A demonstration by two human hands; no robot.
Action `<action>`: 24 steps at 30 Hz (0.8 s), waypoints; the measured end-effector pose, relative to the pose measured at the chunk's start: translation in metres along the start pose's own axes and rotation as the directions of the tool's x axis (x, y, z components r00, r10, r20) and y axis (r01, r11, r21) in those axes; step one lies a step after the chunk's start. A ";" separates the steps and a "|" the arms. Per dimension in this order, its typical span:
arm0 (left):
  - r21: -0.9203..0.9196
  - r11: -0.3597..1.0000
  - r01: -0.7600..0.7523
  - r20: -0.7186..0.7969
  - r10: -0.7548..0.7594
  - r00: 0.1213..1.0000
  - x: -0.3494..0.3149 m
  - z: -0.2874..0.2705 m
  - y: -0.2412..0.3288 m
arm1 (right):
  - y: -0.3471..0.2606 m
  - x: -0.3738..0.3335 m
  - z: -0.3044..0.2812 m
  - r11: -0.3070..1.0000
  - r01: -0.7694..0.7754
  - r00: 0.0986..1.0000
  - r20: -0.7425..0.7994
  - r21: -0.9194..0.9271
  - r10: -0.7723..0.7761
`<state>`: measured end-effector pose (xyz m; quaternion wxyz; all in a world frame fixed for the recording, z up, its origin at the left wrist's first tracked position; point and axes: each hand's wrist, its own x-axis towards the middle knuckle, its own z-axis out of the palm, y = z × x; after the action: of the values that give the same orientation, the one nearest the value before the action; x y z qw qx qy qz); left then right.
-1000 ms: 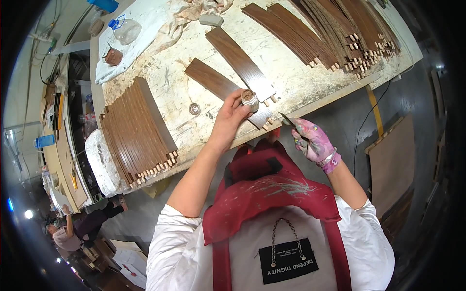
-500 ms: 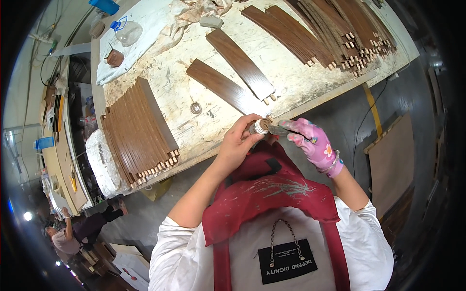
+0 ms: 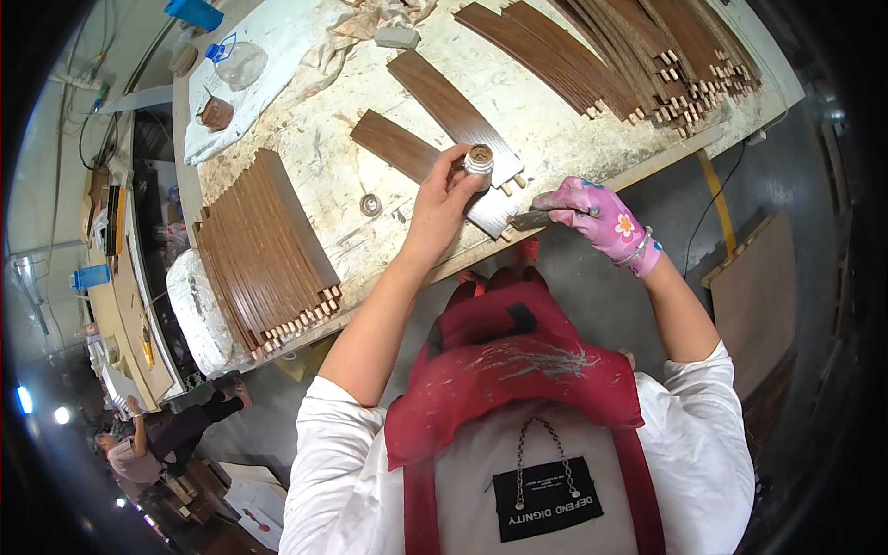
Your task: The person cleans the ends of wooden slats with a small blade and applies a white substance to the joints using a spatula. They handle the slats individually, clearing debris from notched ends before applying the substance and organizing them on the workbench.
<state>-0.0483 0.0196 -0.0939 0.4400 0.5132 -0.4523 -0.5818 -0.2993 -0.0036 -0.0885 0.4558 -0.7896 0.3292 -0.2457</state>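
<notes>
My bare left hand (image 3: 438,211) is wrapped round a small open jar (image 3: 478,168) of brown paste, held above the bench. In a pink flowered glove, my right hand (image 3: 603,224) grips a putty knife (image 3: 531,220). Its dark blade points left, close to the dowelled end of the nearer brown wooden slat (image 3: 393,143). My left hand and the jar partly cover that slat. Beyond it lies a second slat (image 3: 446,92), with pale dowels at its near end. A small round lid (image 3: 371,204) rests on the bench to the left.
A row of stacked slats (image 3: 264,245) stands at the bench's left; more slats (image 3: 638,60) are piled at the far right. Toward the back left are a brown cup (image 3: 216,114), a clear jug (image 3: 242,67) and a grey block (image 3: 397,38). Another person (image 3: 139,453) is at far left.
My left hand has carried the jar forward and left, over the slats. The putty knife has come away from the jar mouth and is now by the nearer slat's end.
</notes>
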 end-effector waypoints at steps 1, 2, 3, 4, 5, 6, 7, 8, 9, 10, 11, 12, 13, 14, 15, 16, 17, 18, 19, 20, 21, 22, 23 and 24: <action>0.000 1.000 -0.006 -0.017 0.006 1.000 0.000 0.001 -0.001 | 0.001 0.001 0.001 1.000 0.002 1.000 0.023 0.021 -0.002; 0.001 1.000 -0.005 -0.018 0.005 1.000 0.000 0.001 -0.001 | 0.001 0.003 0.003 1.000 0.001 1.000 0.024 0.023 -0.002; -0.023 1.000 -0.006 -0.013 0.006 1.000 0.000 0.002 -0.001 | 0.001 0.005 0.007 0.999 -0.033 0.999 0.017 0.018 0.033; -0.047 0.999 -0.008 -0.007 0.008 1.000 0.001 0.002 -0.001 | 0.001 0.005 0.009 0.998 -0.068 0.998 0.011 0.012 0.068; -0.046 0.999 -0.007 -0.011 0.007 1.000 0.001 0.002 -0.001 | 0.003 0.005 0.011 0.998 -0.066 0.998 0.014 0.014 0.066; -0.038 0.999 0.011 0.000 -0.011 1.000 0.002 0.001 0.000 | 0.005 0.004 0.013 0.998 -0.061 0.998 -0.016 0.005 0.061; -0.031 0.999 0.029 0.011 -0.029 1.000 0.002 0.001 0.000 | 0.005 0.004 0.015 0.998 -0.057 0.997 -0.046 -0.004 0.056; -0.032 0.999 0.030 0.007 -0.029 1.000 0.002 0.001 -0.001 | 0.004 0.003 0.015 0.998 -0.056 0.998 -0.042 -0.004 0.055; -0.006 1.000 0.006 -0.017 -0.006 1.000 0.002 0.002 -0.002 | 0.003 0.002 0.016 0.993 -0.116 0.993 -0.037 -0.012 0.115; 0.020 1.000 -0.017 -0.041 0.017 0.999 0.001 0.002 -0.003 | 0.001 0.001 0.016 0.984 -0.176 0.984 -0.032 -0.022 0.175; 0.018 1.000 -0.019 -0.046 0.019 0.999 0.001 0.002 -0.003 | -0.001 0.000 0.016 0.985 -0.172 0.985 -0.028 -0.024 0.171; 0.007 1.000 -0.014 -0.043 0.014 0.999 0.001 0.002 -0.002 | -0.003 -0.001 0.016 0.982 -0.186 0.982 -0.040 -0.022 0.185; -0.005 1.000 -0.009 -0.040 0.008 0.999 0.001 0.002 -0.002 | -0.005 -0.002 0.016 0.980 -0.199 0.979 -0.052 -0.020 0.198; -0.006 1.000 -0.011 -0.043 0.010 0.999 0.001 0.001 -0.002 | -0.004 -0.003 0.016 0.988 -0.155 0.986 -0.062 -0.026 0.153; -0.029 1.000 0.011 -0.018 -0.012 1.000 0.001 0.001 -0.003 | -0.001 -0.005 0.014 0.988 -0.153 0.987 -0.059 -0.028 0.151; -0.051 0.998 0.034 0.008 -0.034 0.999 0.001 0.000 -0.002 | 0.003 -0.007 0.013 0.986 -0.164 0.985 -0.043 0.024 0.165; -0.053 0.998 0.036 0.007 -0.035 0.999 0.001 0.000 -0.003 | 0.005 -0.009 0.012 0.981 -0.179 0.983 -0.026 0.076 0.181; -0.052 0.998 0.023 0.008 -0.022 1.000 0.002 0.000 -0.003 | 0.005 -0.009 0.013 0.980 -0.181 0.983 -0.024 0.077 0.183; -0.050 0.999 0.010 0.011 -0.010 1.000 0.003 0.000 -0.004 | 0.005 -0.008 0.014 0.987 -0.143 0.988 -0.043 0.075 0.147; -0.050 0.999 0.014 0.013 -0.014 1.000 0.003 0.000 -0.004 | 0.004 -0.007 0.016 0.992 -0.107 0.992 -0.065 0.074 0.112; -0.047 0.999 0.019 0.009 -0.018 1.000 0.003 0.000 -0.003 | 0.002 -0.006 0.018 0.991 -0.111 0.991 -0.067 0.076 0.116; -0.044 0.999 0.023 0.007 -0.023 1.000 0.003 0.000 -0.002 | -0.003 -0.004 0.019 0.993 -0.117 0.990 -0.076 0.017 0.118; -0.043 0.999 0.026 0.010 -0.025 1.000 0.003 0.000 -0.001 | -0.007 -0.003 0.020 0.992 -0.123 0.989 -0.084 -0.043 0.119; -0.041 0.999 0.030 0.005 -0.030 1.000 0.002 -0.001 0.000 | -0.009 -0.003 0.020 0.987 -0.159 0.984 -0.081 -0.037 0.156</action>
<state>-0.0478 0.0172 -0.0948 0.4407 0.5093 -0.4335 -0.5987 -0.2846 0.0137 -0.0900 0.4434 -0.7605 0.4134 -0.2325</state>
